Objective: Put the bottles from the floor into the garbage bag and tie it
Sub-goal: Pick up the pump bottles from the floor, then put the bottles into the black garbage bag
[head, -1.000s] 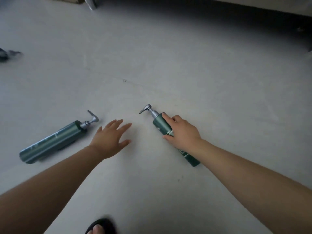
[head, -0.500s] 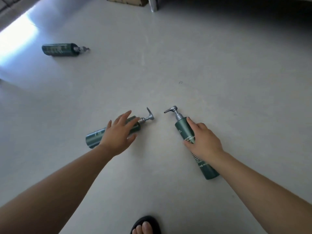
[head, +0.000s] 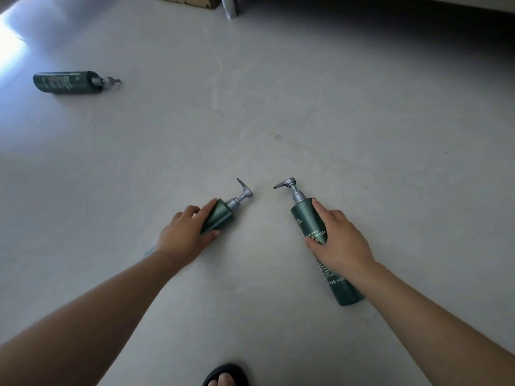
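Note:
Three green pump bottles with silver pumps lie on the pale floor. My left hand (head: 185, 236) curls its fingers and thumb round the left bottle (head: 220, 215), whose pump points up and right. My right hand (head: 338, 240) grips the right bottle (head: 308, 218) near its middle; the base of that bottle pokes out below my wrist. A third bottle (head: 67, 82) lies apart at the far left, its pump pointing right. No garbage bag is in view.
A woven box (head: 189, 0) and a metal leg (head: 230, 8) stand at the top edge. Dark shadow lies under furniture at the top right. My foot in a dark sandal (head: 225, 376) shows at the bottom edge.
My left hand moved from bare floor onto the left bottle and curled round it. My right hand has kept its hold on the right bottle. The view shifted, bringing the third bottle in.

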Demonstrator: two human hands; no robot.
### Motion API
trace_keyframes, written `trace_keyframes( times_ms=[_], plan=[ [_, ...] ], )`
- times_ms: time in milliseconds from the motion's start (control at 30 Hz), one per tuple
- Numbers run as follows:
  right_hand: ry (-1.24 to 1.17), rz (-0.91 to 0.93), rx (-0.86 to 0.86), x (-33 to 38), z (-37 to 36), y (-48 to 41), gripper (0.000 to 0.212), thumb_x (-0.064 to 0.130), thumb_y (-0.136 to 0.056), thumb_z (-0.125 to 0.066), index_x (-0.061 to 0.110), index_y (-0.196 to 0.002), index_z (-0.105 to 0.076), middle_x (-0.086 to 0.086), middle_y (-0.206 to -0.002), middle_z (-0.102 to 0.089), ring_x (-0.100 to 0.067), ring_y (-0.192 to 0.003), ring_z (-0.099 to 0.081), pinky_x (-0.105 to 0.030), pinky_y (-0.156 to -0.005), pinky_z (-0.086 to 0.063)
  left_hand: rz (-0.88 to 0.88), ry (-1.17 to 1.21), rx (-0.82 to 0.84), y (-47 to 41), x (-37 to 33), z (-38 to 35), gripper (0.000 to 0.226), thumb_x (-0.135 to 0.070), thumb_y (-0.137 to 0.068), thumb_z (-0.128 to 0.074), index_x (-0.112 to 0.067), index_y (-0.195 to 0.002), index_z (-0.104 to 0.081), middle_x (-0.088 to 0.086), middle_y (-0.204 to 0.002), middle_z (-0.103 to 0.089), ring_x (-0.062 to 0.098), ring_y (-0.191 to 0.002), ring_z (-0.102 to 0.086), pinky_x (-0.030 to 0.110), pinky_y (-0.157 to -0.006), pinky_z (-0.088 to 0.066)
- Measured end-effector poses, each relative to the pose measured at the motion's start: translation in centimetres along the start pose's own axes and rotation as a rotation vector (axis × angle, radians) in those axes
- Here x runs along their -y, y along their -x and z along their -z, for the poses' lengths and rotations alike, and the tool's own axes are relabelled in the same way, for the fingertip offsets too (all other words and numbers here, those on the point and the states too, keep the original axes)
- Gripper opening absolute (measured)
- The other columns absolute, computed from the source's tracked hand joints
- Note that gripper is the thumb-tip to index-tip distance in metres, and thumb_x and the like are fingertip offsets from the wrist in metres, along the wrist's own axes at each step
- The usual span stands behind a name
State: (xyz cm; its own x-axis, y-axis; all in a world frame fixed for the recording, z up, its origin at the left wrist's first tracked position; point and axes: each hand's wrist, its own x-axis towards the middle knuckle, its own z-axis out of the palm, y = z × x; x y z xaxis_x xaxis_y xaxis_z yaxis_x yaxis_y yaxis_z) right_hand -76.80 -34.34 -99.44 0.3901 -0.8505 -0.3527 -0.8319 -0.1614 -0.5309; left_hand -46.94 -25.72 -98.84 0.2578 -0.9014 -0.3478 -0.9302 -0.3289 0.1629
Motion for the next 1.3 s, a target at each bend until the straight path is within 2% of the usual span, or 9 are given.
trace_keyframes(
  times_ms=[167, 333, 400, 533, 700, 800, 1000, 1200, 1300],
  plan=[
    [-0.05, -0.113, -0.092, -3.2, 1.2, 2.0, 0.076, 0.039, -0.085, -0.057, 0.038, -0.146, -0.011, -0.003, -0.13, -0.044, -0.023, -0.103, -0.053, -0.038, -0.077, -0.05, -0.151, 0.041, 0.006, 0.6, -5.2, -1.5, 0.069, -0.061, -0.085, -0.043, -0.048, -0.142, -0.005, -0.002, -0.129, -0.047, 0.023, -0.112, -0.049, 0.037, -0.08, -0.05],
    [0.011, -0.153, -0.098, -4.9, 1.7, 3.5, 0.081, 0.051, -0.081, -0.058, 0.041, -0.144, -0.009, -0.002, -0.135, -0.036, -0.022, -0.111, -0.048, -0.037, -0.078, -0.05, -0.257, 0.036, 0.039, 1.5, -8.6, -3.0, 0.074, -0.05, -0.086, -0.048, -0.055, -0.138, 0.004, -0.002, -0.135, -0.038, 0.024, -0.112, -0.048, 0.036, -0.077, -0.05],
    [-0.02, -0.173, -0.089, -5.0, 1.8, 3.7, 0.085, 0.054, -0.078, -0.06, 0.043, -0.144, -0.009, -0.002, -0.127, -0.038, -0.021, -0.106, -0.05, -0.036, -0.076, -0.051, -0.271, 0.028, 0.05, 1.6, -9.0, -3.2, 0.076, -0.048, -0.086, -0.049, -0.055, -0.138, 0.005, -0.002, -0.136, -0.036, 0.024, -0.112, -0.048, 0.036, -0.078, -0.051],
    [-0.072, -0.185, -0.059, -4.9, 1.7, 4.2, 0.086, 0.048, -0.079, -0.061, 0.046, -0.144, -0.004, -0.002, -0.112, -0.045, -0.021, -0.09, -0.054, -0.038, -0.073, -0.052, -0.26, 0.071, 0.074, 1.5, -9.0, -3.0, 0.079, -0.046, -0.085, -0.052, -0.056, -0.137, 0.008, -0.001, -0.136, -0.038, 0.025, -0.109, -0.052, 0.037, -0.084, -0.05],
    [-0.203, -0.22, -0.06, -5.3, 2.2, 3.6, 0.079, 0.041, -0.08, -0.06, 0.046, -0.143, -0.011, -0.004, -0.105, -0.048, -0.022, -0.085, -0.055, -0.034, -0.073, -0.049, -0.237, 0.09, 0.135, 1.0, -9.5, -2.5, 0.079, -0.047, -0.086, -0.052, -0.051, -0.141, 0.005, 0.001, -0.133, -0.042, 0.023, -0.106, -0.055, 0.033, -0.087, -0.048],
    [-0.287, -0.252, -0.105, -5.1, 3.7, 2.7, 0.079, 0.039, -0.08, -0.061, 0.043, -0.144, -0.013, -0.003, -0.103, -0.049, -0.021, -0.085, -0.055, -0.031, -0.072, -0.044, -0.214, 0.083, 0.15, 0.5, -10.2, -1.7, 0.079, -0.048, -0.086, -0.051, -0.051, -0.141, 0.006, 0.001, -0.128, -0.045, 0.021, -0.099, -0.055, 0.031, -0.082, -0.047],
    [-0.4, -0.223, -0.119, -1.3, 11.2, 5.7, 0.078, 0.034, -0.077, -0.066, 0.046, -0.14, -0.022, -0.005, -0.108, -0.056, -0.022, -0.094, -0.058, -0.032, -0.081, -0.046, -0.115, 0.172, 0.159, 2.4, -13.9, 6.9, 0.08, -0.044, -0.085, -0.055, -0.045, -0.145, -0.002, 0.004, -0.12, -0.049, 0.019, -0.082, -0.05, 0.03, -0.073, -0.041],
    [-0.485, -0.238, -0.104, 7.6, 23.5, 14.8, 0.076, 0.032, -0.075, -0.068, 0.052, -0.135, -0.026, 0.0, -0.104, -0.06, -0.016, -0.088, -0.06, -0.031, -0.079, -0.049, -0.144, 0.304, 0.15, 9.1, -19.1, 22.3, 0.079, -0.047, -0.084, -0.053, -0.05, -0.141, 0.002, -0.004, -0.105, -0.043, 0.02, -0.082, -0.05, 0.03, -0.073, -0.038],
    [-0.573, -0.278, -0.126, 13.5, 31.4, 21.0, 0.078, 0.035, -0.074, -0.069, 0.057, -0.133, -0.023, 0.013, -0.104, -0.059, 0.0, -0.088, -0.059, -0.022, -0.074, -0.047, -0.16, 0.406, 0.172, 14.3, -21.8, 31.9, 0.079, -0.049, -0.084, -0.052, -0.051, -0.141, 0.002, -0.004, -0.103, -0.046, 0.018, -0.085, -0.05, 0.03, -0.074, -0.038]
  ],
)
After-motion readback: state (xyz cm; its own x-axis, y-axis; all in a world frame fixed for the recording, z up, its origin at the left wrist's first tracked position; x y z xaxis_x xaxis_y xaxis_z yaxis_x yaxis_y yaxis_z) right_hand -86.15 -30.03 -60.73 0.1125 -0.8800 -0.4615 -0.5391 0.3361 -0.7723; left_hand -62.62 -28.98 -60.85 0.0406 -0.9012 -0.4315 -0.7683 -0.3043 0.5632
